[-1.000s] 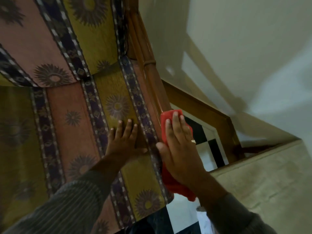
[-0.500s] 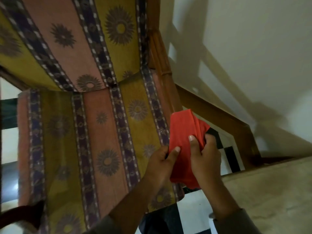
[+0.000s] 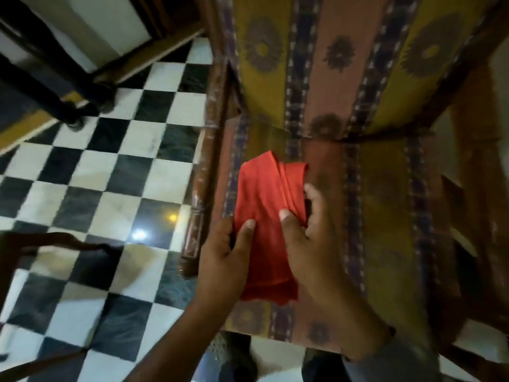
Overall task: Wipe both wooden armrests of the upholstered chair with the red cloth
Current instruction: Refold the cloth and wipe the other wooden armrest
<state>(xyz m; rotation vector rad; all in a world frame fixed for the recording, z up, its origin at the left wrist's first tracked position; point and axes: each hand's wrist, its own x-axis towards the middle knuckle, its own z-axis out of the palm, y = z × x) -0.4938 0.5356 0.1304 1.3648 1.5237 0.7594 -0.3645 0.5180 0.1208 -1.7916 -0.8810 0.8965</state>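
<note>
The folded red cloth [image 3: 264, 216] hangs over the left part of the striped seat [image 3: 385, 216] of the upholstered chair. My left hand [image 3: 223, 260] pinches its left edge and my right hand [image 3: 311, 241] grips its right side, thumb on top. The left wooden armrest [image 3: 205, 172] runs just left of the cloth, apart from it. The right wooden armrest [image 3: 473, 188] is blurred at the right edge. The patterned backrest [image 3: 344, 51] fills the top.
Black-and-white checkered floor [image 3: 96, 188] lies to the left. A dark furniture leg [image 3: 55, 86] and a wooden frame [image 3: 154, 59] stand at the top left. A dark curved chair part [image 3: 41, 244] sits at the lower left. My feet show below the seat's front edge.
The view has swung from the right armrest to the left side of the chair. The cloth left the right armrest and is now held in both hands over the seat.
</note>
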